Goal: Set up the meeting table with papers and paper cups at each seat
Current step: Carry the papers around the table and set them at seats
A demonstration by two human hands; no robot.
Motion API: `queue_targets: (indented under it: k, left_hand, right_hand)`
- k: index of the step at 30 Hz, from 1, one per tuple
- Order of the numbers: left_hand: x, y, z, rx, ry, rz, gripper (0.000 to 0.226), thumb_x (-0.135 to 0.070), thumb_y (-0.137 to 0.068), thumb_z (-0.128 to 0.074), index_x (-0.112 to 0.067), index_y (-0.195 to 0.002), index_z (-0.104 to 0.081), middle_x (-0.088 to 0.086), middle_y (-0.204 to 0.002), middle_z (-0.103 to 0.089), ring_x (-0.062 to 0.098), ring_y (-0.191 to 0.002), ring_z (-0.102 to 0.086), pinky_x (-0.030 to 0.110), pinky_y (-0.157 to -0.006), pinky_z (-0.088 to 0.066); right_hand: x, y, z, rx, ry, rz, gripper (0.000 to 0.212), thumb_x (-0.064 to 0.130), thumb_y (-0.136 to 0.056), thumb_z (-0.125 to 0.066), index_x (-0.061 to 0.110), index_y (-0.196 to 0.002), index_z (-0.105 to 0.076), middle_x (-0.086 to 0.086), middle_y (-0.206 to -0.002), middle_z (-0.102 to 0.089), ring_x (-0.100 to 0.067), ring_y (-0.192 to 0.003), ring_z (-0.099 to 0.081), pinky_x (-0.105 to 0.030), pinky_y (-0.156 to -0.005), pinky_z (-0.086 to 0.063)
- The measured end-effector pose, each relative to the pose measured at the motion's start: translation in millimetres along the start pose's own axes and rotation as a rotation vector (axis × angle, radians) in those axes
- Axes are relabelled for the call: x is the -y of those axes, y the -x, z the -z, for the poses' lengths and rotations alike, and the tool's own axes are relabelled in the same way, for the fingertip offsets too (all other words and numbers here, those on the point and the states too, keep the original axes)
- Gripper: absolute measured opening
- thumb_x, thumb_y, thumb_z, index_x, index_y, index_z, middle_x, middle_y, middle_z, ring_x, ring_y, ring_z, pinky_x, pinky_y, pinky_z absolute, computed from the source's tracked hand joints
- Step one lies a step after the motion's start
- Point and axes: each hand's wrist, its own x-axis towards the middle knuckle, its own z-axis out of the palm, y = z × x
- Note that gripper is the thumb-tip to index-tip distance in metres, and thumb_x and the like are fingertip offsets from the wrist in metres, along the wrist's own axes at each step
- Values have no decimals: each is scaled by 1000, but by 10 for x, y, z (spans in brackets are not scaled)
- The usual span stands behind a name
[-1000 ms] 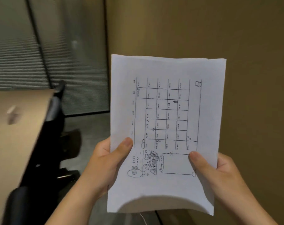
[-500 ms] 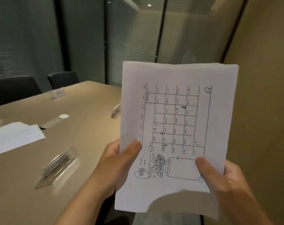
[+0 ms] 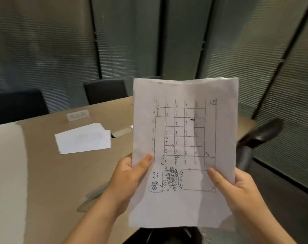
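An office meeting room. A long tan conference surface [image 3: 49, 173] fills the left and centre. Dark office chairs [image 3: 105, 91] stand at its far edge, and another chair's armrest [image 3: 262, 133] shows just off its right end. A small nameplate stand [image 3: 77, 115] and loose white sheets [image 3: 82, 140] lie on the surface. Beyond the surface, grey slatted blinds [image 3: 185, 37] cover glass wall panels.

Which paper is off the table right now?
The calendar sheet, gripped at its lower edge by the left hand and right hand. The other papers lie flat on the table, untouched.
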Motion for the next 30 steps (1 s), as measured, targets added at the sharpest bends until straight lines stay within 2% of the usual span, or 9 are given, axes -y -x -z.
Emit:
queue_targets:
  k: [2, 6, 10, 12, 15, 18, 20, 24, 30]
  left_hand:
    - [-24, -174, 34, -106, -1, -5, 23, -26, -84, -60, -11, -92, -76, 7, -94, -79, 18, -85, -76, 29, -71, -61]
    - [-156, -502, 81, -339, -8, -27, 32, -30, -85, -60, -7, -103, -73, 17, -100, -77, 35, -93, -74, 51, -83, -58]
    - [-210, -697, 169, -517, -28, -48, 23, -23, -94, -55, -10, -100, -74, 13, -101, -78, 30, -93, -74, 48, -85, -57]
    - [-206, -766, 237, -587, -68, -44, 23, -24, -95, -54, -12, -104, -72, 9, -101, -78, 26, -94, -75, 46, -84, -58]
    - [-225, -884, 437, -659, -106, -38, 22, -26, -95, -55, -18, -108, -70, 2, -103, -78, 22, -95, -75, 44, -85, -58]
    - [-235, -1024, 744, -667, -104, -5, 26, -27, -93, -55, -18, -114, -68, 4, -107, -77, 25, -99, -73, 47, -88, -56]
    - [-208, -1160, 1006, -680, -115, 32, 26, -24, -94, -54, -16, -116, -67, 6, -109, -76, 26, -101, -73, 50, -91, -55]
    - [-178, -1445, 1566, -730, -136, 68, 23, -17, -98, -52, -16, -113, -69, 2, -105, -78, 23, -97, -74, 46, -89, -55]
    - [-182, -1932, 2520, -748, -106, 105, 21, -15, -98, -51, -20, -106, -70, -3, -99, -79, 15, -90, -75, 35, -77, -55]
  right_hand:
    - [-68, -430, -81, 95, -9, 10, 13, 22, -88, -62, 16, -80, -71, 8, -64, -73, -3, -54, -65, -17, -46, -47]
    - [-41, -1330, -319, 329, -27, 39, 20, 23, -90, -63, 18, -73, -72, 4, -62, -70, -9, -56, -61, -31, -56, -47]
    - [-29, -1866, -679, 491, -97, 73, 28, 19, -90, -63, 18, -63, -69, 11, -53, -64, 0, -45, -53, -14, -45, -41]
    - [-74, -2045, -851, 583, -123, 52, 30, 18, -90, -62, 19, -60, -67, 12, -50, -62, -1, -43, -52, -12, -42, -40]
    - [-108, -2301, -1159, 713, -104, 18, 33, 22, -91, -62, 22, -58, -65, 12, -51, -58, -4, -45, -50, -17, -48, -39]
    - [-118, -2511, -1508, 763, -108, -10, 28, 23, -91, -62, 17, -63, -66, 9, -53, -61, -6, -48, -54, -17, -48, -41]
    - [-131, -2637, -1784, 779, -77, -21, 24, 24, -91, -63, 13, -71, -70, 5, -60, -68, -10, -54, -59, -21, -53, -44]
    - [-119, -2813, -2342, 806, -44, -48, 20, 22, -93, -61, 17, -78, -74, 6, -69, -75, -7, -59, -68, -20, -54, -48]
    - [-195, -3147, -3297, 800, 15, -95, 15, 24, -93, -61, 20, -92, -76, 3, -91, -79, -16, -85, -75, -36, -79, -57]
